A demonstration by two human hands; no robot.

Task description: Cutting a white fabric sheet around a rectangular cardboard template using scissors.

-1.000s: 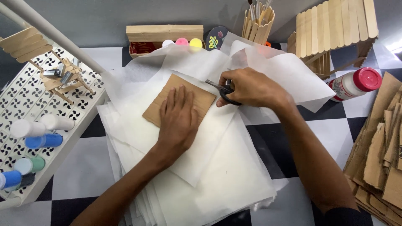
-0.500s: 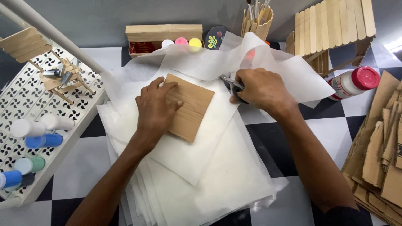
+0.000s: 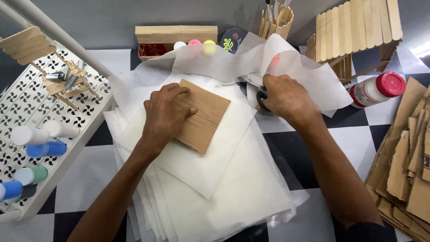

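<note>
My left hand (image 3: 166,115) presses flat on the left half of a brown corrugated cardboard piece (image 3: 206,117). That piece lies on a loose white translucent paper sheet (image 3: 210,157) atop a stack of similar sheets (image 3: 251,197). My right hand (image 3: 284,98) grips black-handled scissors (image 3: 256,88), whose blades point left at the sheet's far edge. The back part of the sheet (image 3: 233,60) is lifted and curls over behind the scissors.
A white perforated rack (image 3: 27,103) with paint tubes and craft-stick models stands at left. At the back are a wooden box (image 3: 175,35), paint pots, a stick holder with brushes (image 3: 277,20) and a craft-stick structure (image 3: 358,27). A red-capped glue bottle (image 3: 375,89) and cardboard scraps (image 3: 410,166) lie at right.
My left hand slid leftward off the cardboard's middle, and the cardboard turned and shifted right. My right hand with the scissors moved right and farther back, to the sheet's far edge.
</note>
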